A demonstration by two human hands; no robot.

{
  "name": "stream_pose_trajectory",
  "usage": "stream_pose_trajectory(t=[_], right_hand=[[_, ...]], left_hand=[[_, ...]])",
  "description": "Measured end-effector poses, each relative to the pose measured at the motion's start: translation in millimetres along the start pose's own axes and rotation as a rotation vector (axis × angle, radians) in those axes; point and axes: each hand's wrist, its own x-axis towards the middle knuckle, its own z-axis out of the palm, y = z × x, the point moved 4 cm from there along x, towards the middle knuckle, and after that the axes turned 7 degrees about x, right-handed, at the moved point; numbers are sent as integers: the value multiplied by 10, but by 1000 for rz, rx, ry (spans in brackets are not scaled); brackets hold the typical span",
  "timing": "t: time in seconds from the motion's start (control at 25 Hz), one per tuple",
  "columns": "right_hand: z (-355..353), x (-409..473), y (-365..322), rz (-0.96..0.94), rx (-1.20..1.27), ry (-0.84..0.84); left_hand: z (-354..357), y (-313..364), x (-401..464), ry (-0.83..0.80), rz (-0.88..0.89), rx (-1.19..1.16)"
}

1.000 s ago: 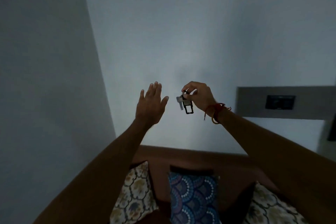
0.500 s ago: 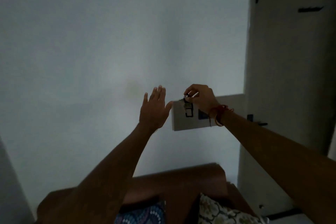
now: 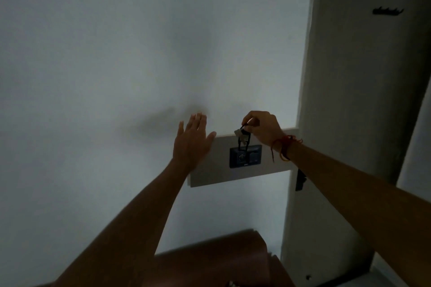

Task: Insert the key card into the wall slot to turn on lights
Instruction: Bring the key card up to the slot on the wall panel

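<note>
The room is dim. My right hand [image 3: 262, 129] pinches a key bunch with a dark rectangular tag [image 3: 243, 138] that hangs just above a dark wall switch unit [image 3: 245, 155]. That unit sits on a pale rectangular panel [image 3: 214, 175] fixed to the wall. The tag's lower end overlaps the unit's top edge; whether it touches is unclear. My left hand [image 3: 192, 141] is raised flat with fingers apart, left of the panel, over its left end. A red thread band circles my right wrist.
A white door [image 3: 361, 100] stands right of the panel, with a dark hook rail [image 3: 388, 10] high up and a dark handle [image 3: 300, 179] at its edge. A brown headboard or sofa back [image 3: 210, 258] lies below. The wall to the left is bare.
The view swung right and closer to the wall: the panel and switch unit now sit between my hands. My right hand carried the keys over the unit; the cushions dropped out of view.
</note>
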Motion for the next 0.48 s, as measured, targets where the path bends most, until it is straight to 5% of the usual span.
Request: stream_pose_trajectory(t=[0.48], right_hand=[[237,732,1467,39,-85,-49]], left_hand=[[1292,410,560,-140,25,9]])
